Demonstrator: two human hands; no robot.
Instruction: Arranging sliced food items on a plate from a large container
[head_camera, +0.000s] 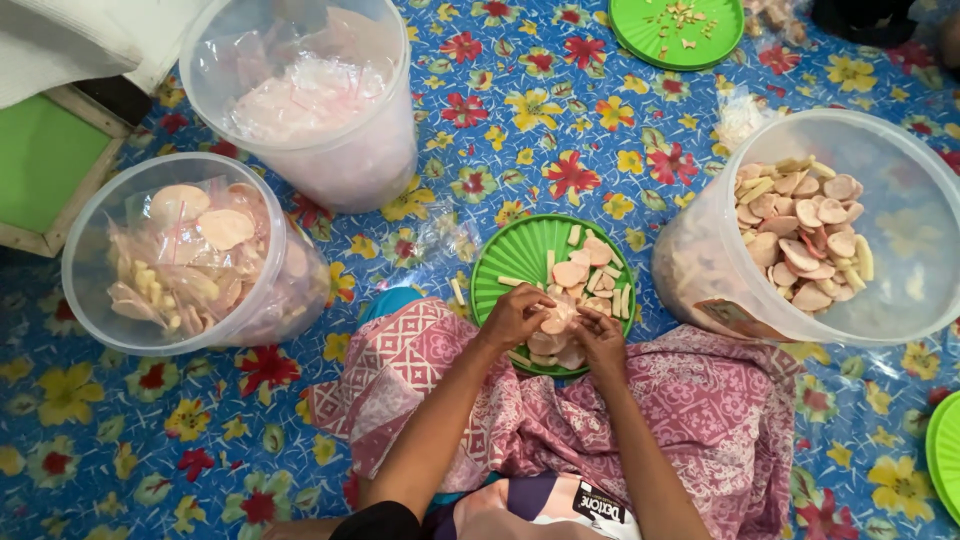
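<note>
Left hand (513, 315) and right hand (601, 335) pinching crackers (556, 318) above green plate (510, 255); loose grip risks pieces spilling onto lap cloth (700, 400).

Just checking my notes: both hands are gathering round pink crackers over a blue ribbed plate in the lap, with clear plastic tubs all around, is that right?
Not quite: the head view shows the ribbed plate is green, not blue. The rest holds: the left hand and right hand meet over the round pink crackers, with clear plastic tubs around.
</note>
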